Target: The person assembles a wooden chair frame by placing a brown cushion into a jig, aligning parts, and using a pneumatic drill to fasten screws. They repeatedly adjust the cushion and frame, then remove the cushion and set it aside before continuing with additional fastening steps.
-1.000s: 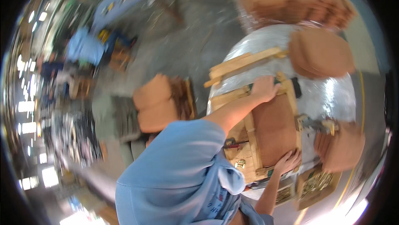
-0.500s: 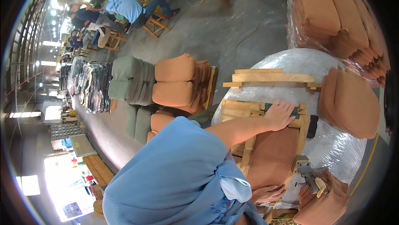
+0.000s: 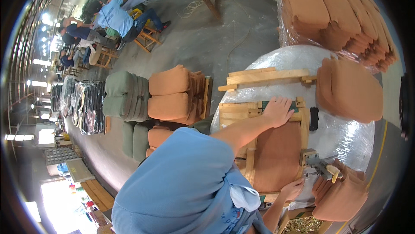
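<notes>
A brown fabric panel (image 3: 279,156) lies inside a wooden frame (image 3: 304,126) in front of me. My left hand (image 3: 278,112) rests flat on a green strip (image 3: 298,102) at the frame's far end, its fingers stretched out. By the frame's near right corner is my right hand (image 3: 292,189). Its fingers are bent together, and what they hold, if anything, is too small to make out. Just beyond them, a grey metal device (image 3: 317,162) with a yellowish wrapped part is mounted at the frame's right side. A black block (image 3: 314,119) lies beside the frame.
A round surface (image 3: 346,145) wrapped in clear film carries the frame, wooden bars (image 3: 268,77) and stacked brown panels (image 3: 352,89). More brown pieces (image 3: 341,195) lie at the near right. An open box (image 3: 302,225) holds small golden bits. Piled cushions (image 3: 168,93) stand left; seated people work beyond.
My right hand has moved right, from lying over the frame's near end to its right corner beside the metal device. My left hand stays on the green strip. The whole view has shifted slightly.
</notes>
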Available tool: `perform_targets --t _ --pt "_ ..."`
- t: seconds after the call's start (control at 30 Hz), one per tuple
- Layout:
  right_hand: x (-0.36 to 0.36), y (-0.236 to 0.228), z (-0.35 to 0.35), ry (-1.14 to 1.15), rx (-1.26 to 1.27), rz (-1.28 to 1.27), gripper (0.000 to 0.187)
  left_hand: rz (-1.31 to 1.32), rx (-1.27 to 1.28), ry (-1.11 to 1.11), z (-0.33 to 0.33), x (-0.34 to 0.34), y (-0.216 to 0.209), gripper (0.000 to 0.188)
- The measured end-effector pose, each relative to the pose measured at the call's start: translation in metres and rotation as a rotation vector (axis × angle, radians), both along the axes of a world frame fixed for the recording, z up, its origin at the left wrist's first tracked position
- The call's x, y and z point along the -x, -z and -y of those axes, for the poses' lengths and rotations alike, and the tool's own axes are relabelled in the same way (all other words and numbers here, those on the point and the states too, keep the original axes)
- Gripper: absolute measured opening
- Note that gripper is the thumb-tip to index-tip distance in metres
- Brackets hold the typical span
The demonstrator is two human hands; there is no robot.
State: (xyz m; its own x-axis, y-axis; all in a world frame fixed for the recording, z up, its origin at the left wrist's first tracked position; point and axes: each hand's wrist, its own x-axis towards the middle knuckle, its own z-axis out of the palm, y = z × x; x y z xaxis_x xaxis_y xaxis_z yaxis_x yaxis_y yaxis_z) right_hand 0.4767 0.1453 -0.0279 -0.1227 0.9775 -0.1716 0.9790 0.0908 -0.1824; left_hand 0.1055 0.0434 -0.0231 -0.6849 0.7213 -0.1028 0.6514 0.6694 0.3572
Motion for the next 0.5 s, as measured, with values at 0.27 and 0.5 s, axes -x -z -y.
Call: perform_targets --t 0.27,0.5 --pt "0.002 0.002 0.000 -0.018 -0.073 0.005 0.057 -0.101 -0.036 -0.010 -0.001 -0.001 0.004 0.059" --pt "-0.001 0.015 0.072 -0.089 -0.229 0.048 0.057 -0.034 -0.040 -0.004 -0.007 -0.002 -0.001 0.060"
